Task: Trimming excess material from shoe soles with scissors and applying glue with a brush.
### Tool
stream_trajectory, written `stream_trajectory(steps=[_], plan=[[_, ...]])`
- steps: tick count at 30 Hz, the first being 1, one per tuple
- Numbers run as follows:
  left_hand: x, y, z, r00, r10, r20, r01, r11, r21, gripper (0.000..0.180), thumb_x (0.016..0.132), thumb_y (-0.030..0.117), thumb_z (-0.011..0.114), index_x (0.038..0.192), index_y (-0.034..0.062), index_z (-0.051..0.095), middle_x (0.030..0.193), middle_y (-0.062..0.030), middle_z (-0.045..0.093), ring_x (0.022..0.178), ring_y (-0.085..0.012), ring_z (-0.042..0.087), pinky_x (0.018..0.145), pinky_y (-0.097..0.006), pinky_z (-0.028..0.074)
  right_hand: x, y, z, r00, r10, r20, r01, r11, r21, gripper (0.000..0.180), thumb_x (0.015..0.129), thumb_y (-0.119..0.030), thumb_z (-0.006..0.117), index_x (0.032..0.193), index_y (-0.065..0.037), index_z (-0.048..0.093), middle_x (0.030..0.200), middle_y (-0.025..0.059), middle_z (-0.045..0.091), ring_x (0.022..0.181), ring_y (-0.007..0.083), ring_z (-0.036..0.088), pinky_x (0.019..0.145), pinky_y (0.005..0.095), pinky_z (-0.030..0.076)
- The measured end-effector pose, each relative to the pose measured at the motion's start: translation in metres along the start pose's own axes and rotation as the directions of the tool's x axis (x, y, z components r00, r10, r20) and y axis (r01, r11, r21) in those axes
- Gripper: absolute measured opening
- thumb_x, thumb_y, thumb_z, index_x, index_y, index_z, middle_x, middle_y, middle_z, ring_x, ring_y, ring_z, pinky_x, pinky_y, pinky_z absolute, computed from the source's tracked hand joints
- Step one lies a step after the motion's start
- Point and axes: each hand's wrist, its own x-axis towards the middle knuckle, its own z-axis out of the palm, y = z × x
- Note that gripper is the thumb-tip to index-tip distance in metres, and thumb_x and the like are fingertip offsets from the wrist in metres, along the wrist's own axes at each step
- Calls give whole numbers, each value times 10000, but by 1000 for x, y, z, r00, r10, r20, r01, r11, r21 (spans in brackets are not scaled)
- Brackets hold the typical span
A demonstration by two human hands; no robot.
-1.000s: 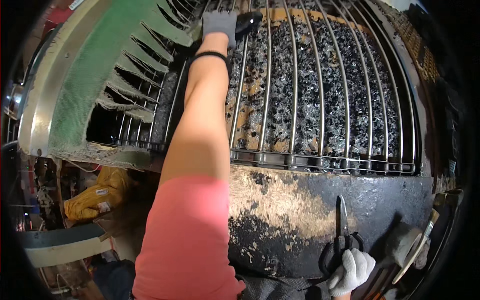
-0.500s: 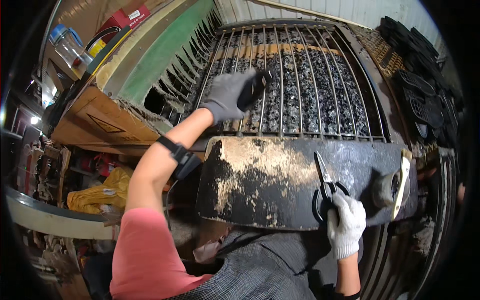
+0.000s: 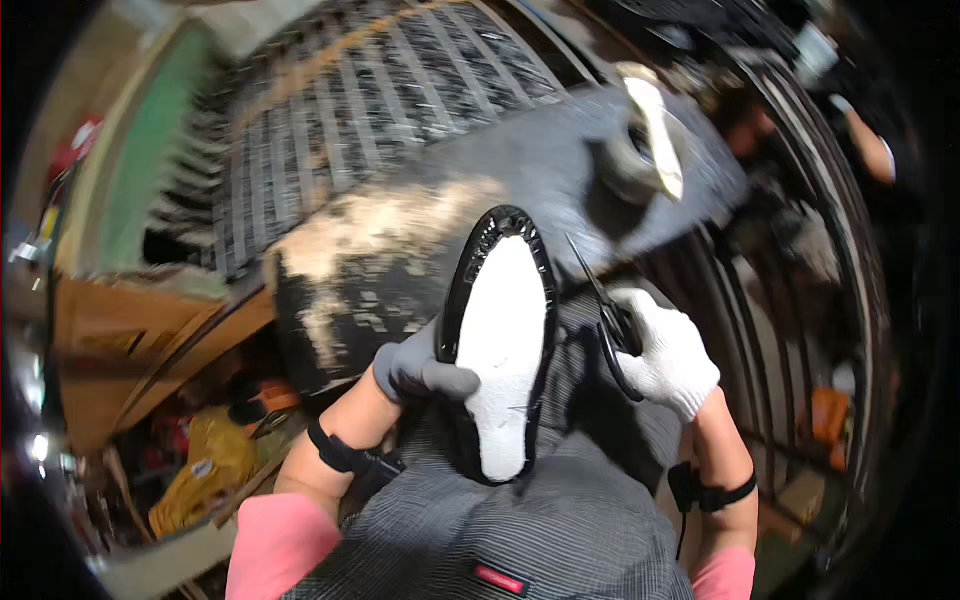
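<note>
We now have a shoe sole [image 3: 505, 350] in our left hand [image 3: 420, 370], where half a second ago that hand lay flat on the wire rack [image 3: 330, 130], up at 11 o'clock. The gloved fingers are clamped on the sole's left edge; it stands lengthwise over our lap, white face up, black toothed rim around it, toe toward 12 o'clock. Our right hand [image 3: 665, 350], in a white glove, is closed round the handles of the black scissors [image 3: 605, 310], as it was before, but it has lifted off the worktop [image 3: 400, 250]. The blades now point to 11 o'clock and lie just beside the sole's right edge; we cannot tell whether they touch it.

Reading: the piece has come from the rack to the lap, and the cutting tool has been brought to it, so trimming of the rim looks to be the step in hand.

A roll of tape [image 3: 640, 150] sits on the worktop at 1 o'clock.
</note>
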Motion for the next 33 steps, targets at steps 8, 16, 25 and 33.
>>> stream_trajectory(steps=[8, 16, 25, 33], plan=[[84, -54, 15, 952, -160, 261, 245, 910, -336, 1056, 731, 432, 859, 1520, -81, 378, 1400, -402, 522, 1248, -447, 618, 991, -433, 580, -45, 31, -56, 957, -126, -260, 22, 929, -371, 353, 745, -91, 728, 1086, -122, 640, 838, 92, 588, 798, 312, 621, 693, 420, 506], [104, -84, 26, 878, -269, 396, 413, 844, -342, 918, 793, 236, 767, 1536, -104, 349, 1440, -325, 544, 1229, -371, 653, 1079, -453, 521, -38, 64, -87, 927, -339, -159, 196, 802, -564, 251, 793, -123, 671, 1043, -121, 648, 847, 101, 571, 827, 321, 599, 712, 436, 489], [103, -112, 8, 916, -396, 60, 394, 918, 42, 323, 846, 171, 568, 565, 66, 450, 643, -70, 522, 615, -188, 503, 629, -317, 436, -63, 111, -88, 953, -292, 82, 285, 770, -571, 157, 789, -217, 705, 892, -151, 606, 716, 66, 587, 674, 292, 644, 579, 432, 491], [81, -122, -55, 995, -67, 69, 48, 969, 242, 251, 898, 114, 608, 1056, -38, 486, 1025, -181, 590, 927, -286, 606, 839, -402, 507, -105, 75, -35, 997, 61, -38, -64, 992, -109, 204, 822, -174, 760, 805, -79, 580, 653, 149, 566, 593, 353, 597, 566, 407, 472]])
